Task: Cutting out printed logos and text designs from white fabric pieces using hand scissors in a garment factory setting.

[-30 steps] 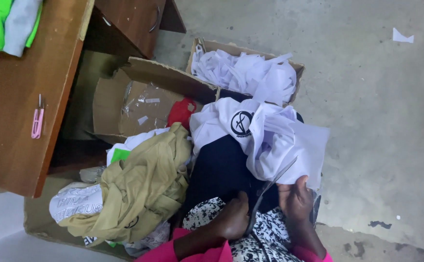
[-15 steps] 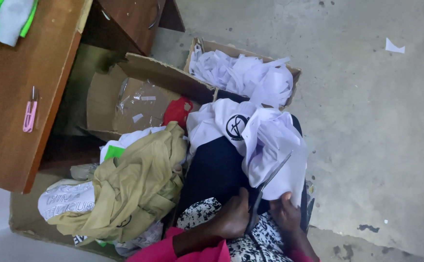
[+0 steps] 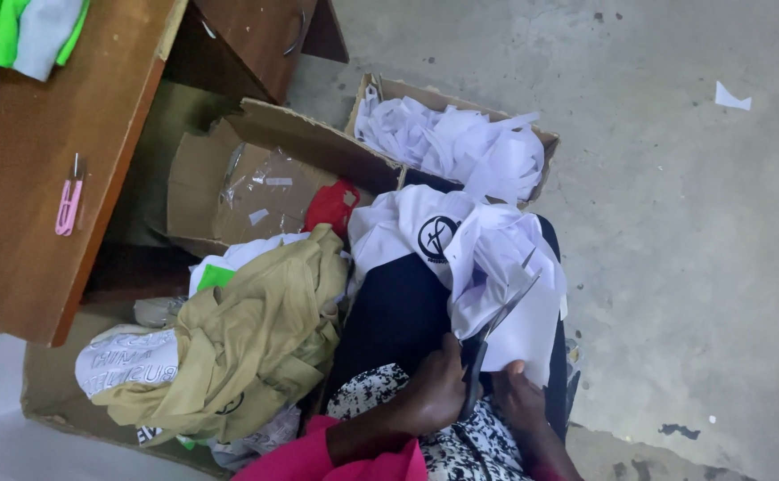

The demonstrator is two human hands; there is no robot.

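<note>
My left hand (image 3: 436, 392) is shut on the handles of dark scissors (image 3: 499, 322). The blades point up and to the right into a white sheet (image 3: 525, 334). Just right of the handles, my right hand (image 3: 521, 403) pinches the sheet's lower edge. The sheet lies on my lap over a dark skirt (image 3: 398, 307). A white garment with a round black logo (image 3: 438, 237) is bunched at my knees. A pink sleeve (image 3: 318, 454) covers my left forearm.
An open cardboard box of white scraps (image 3: 460, 142) stands beyond my knees. A second box (image 3: 229, 183) to my left holds khaki and white garments (image 3: 247, 343). Pink thread snips (image 3: 69, 203) lie on a wooden table (image 3: 24, 240). A white scrap (image 3: 732, 96) lies on the concrete floor.
The scissor blades have moved further up into the white sheet. My right hand has shifted a little along the sheet's lower edge. The view has drifted slightly.
</note>
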